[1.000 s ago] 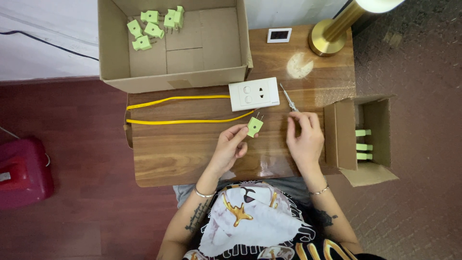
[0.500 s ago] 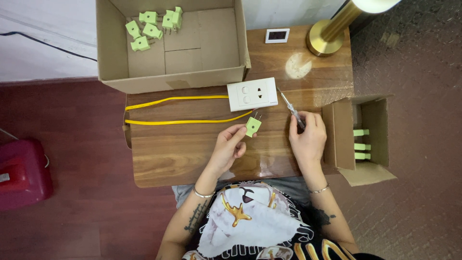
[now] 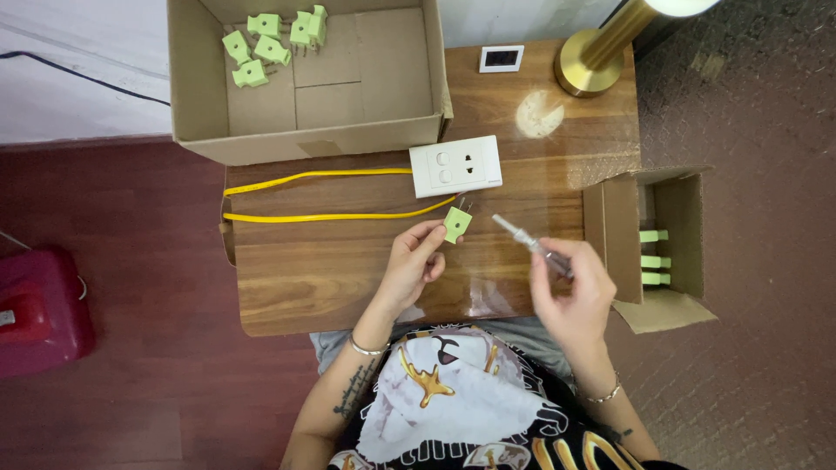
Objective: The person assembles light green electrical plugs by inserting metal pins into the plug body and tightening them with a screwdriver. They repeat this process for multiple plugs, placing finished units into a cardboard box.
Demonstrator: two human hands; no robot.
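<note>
**Screwdriver drawn back from the green plug**

Since half a second ago the right hand (image 3: 570, 292) has pulled nearer to the person and to the right, lifting the small clear-handled screwdriver (image 3: 531, 246) away from the white wall-socket plate (image 3: 455, 165), so that its metal tip now points left and far, towards the plug, with a clear gap between them. The right hand's fingers are closed around the screwdriver's handle. The left hand (image 3: 416, 261) has stayed almost where it was: thumb and fingertips are pinched on the small light-green plastic plug (image 3: 457, 224), which is held above the brown wooden tabletop (image 3: 305, 278) with its two metal prongs aimed far and slightly right, just short of the near edge of the socket plate.

A flat yellow cable (image 3: 322, 197) runs in a long loop from the left edge of the table to the plug. Far left sits a large open cardboard box (image 3: 366, 87) with several more light-green plugs (image 3: 270, 39) lying loose in its far left corner. At the right edge of the table a smaller open cardboard box (image 3: 610, 226) holds a row of green plugs (image 3: 653, 258). A brass lamp base (image 3: 590, 74) stands at the far right, with a small white square device (image 3: 502, 58) just left of it.
</note>
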